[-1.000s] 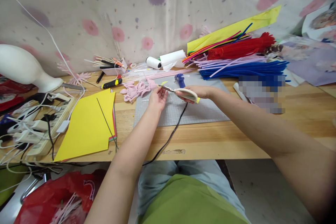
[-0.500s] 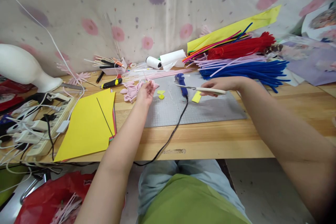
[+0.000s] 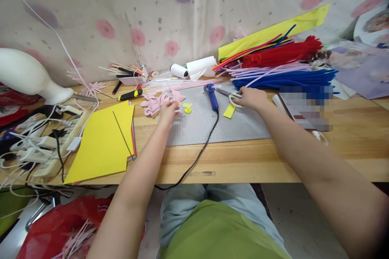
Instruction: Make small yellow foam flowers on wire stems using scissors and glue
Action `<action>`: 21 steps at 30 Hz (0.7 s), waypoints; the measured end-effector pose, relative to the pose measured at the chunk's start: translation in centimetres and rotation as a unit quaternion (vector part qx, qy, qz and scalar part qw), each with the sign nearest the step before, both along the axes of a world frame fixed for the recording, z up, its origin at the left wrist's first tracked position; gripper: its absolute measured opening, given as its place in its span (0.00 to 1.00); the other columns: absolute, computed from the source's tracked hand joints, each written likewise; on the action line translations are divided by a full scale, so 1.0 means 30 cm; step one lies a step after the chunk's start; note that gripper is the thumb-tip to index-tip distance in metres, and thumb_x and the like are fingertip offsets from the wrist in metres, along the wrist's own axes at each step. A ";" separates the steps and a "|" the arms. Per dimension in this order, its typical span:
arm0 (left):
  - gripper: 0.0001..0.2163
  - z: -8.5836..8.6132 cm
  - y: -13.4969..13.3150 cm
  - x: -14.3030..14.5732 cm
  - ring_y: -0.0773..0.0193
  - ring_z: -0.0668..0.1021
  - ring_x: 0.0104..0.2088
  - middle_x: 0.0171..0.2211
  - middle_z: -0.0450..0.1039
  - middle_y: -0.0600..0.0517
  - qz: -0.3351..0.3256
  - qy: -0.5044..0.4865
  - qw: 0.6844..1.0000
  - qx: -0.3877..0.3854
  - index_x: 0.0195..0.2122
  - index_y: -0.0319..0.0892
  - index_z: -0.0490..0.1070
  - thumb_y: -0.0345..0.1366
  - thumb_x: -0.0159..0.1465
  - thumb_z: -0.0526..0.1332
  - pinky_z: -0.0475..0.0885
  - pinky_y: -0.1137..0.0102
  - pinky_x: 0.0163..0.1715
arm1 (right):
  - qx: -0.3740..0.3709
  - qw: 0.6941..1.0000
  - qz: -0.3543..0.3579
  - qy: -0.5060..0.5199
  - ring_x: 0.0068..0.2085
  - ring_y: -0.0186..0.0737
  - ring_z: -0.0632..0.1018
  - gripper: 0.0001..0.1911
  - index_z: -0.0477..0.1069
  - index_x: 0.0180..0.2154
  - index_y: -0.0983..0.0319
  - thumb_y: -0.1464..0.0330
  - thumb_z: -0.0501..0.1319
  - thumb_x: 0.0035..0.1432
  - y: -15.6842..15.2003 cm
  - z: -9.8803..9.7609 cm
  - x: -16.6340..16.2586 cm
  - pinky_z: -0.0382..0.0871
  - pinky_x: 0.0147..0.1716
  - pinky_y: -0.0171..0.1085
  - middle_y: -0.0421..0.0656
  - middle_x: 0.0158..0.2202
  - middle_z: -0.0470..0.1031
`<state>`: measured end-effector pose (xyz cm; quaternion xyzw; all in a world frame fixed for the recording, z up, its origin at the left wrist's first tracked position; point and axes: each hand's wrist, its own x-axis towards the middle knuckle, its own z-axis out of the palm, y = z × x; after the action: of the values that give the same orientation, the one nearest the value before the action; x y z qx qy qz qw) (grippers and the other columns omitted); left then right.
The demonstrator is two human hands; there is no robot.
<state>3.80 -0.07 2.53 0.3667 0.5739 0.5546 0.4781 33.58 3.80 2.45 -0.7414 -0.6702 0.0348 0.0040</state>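
My right hand (image 3: 253, 98) is closed on the light handles of a pair of scissors (image 3: 226, 92), whose blades point left over the grey cutting mat (image 3: 194, 131). A blue glue gun (image 3: 212, 97) lies just left of the scissors, its black cord running toward me. Below my right fingers is a yellow strip (image 3: 229, 111). My left hand (image 3: 169, 112) is at the mat's left side with its fingers bent together; anything between them is too small to make out. Pink fuzzy shaped pieces (image 3: 153, 104) lie beside it. A yellow disc (image 3: 187, 111) and a small yellow scrap (image 3: 187, 105) sit to its right.
Yellow sheets (image 3: 100, 141) with a thin dark rod are on the left, near a power strip (image 3: 60, 141) with tangled cables. A yellow-black utility knife (image 3: 130, 95) lies behind. Blue pipe cleaners (image 3: 285, 79) and red ones (image 3: 282, 52) are piled at the back right.
My right hand has lowered the scissors to the mat and moved slightly right; they were held above the glue gun. My left hand has dropped slightly, its fingers more curled.
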 end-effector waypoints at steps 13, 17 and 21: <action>0.04 -0.042 -0.062 0.116 0.70 0.71 0.22 0.23 0.71 0.52 -0.140 0.111 0.982 -0.060 0.24 0.37 0.71 0.32 0.48 0.64 0.63 0.76 0.19 | -0.023 0.950 0.133 0.283 0.30 0.39 0.72 0.10 0.70 0.27 0.60 0.59 0.62 0.46 -0.115 0.079 -0.082 0.61 0.28 0.36 0.42 0.27 0.74; 0.04 -0.043 -0.068 0.144 0.72 0.69 0.20 0.21 0.71 0.52 -0.158 0.133 0.976 -0.067 0.26 0.37 0.72 0.32 0.51 0.62 0.60 0.77 0.17 | -0.031 0.868 0.213 0.448 0.29 0.35 0.71 0.13 0.70 0.29 0.61 0.58 0.60 0.46 -0.130 0.020 -0.230 0.63 0.29 0.35 0.40 0.26 0.73; 0.03 -0.053 -0.079 0.154 0.74 0.67 0.19 0.19 0.69 0.54 -0.163 0.162 0.971 -0.061 0.26 0.38 0.72 0.31 0.51 0.61 0.58 0.78 0.16 | -0.012 0.865 0.188 0.466 0.28 0.34 0.70 0.13 0.70 0.29 0.62 0.59 0.61 0.46 -0.137 -0.040 -0.335 0.62 0.29 0.35 0.41 0.26 0.72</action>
<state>8.41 -2.43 0.94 0.5103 0.6090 0.3659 0.4846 23.52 -0.30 1.27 -0.4990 -0.7166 0.3838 0.3003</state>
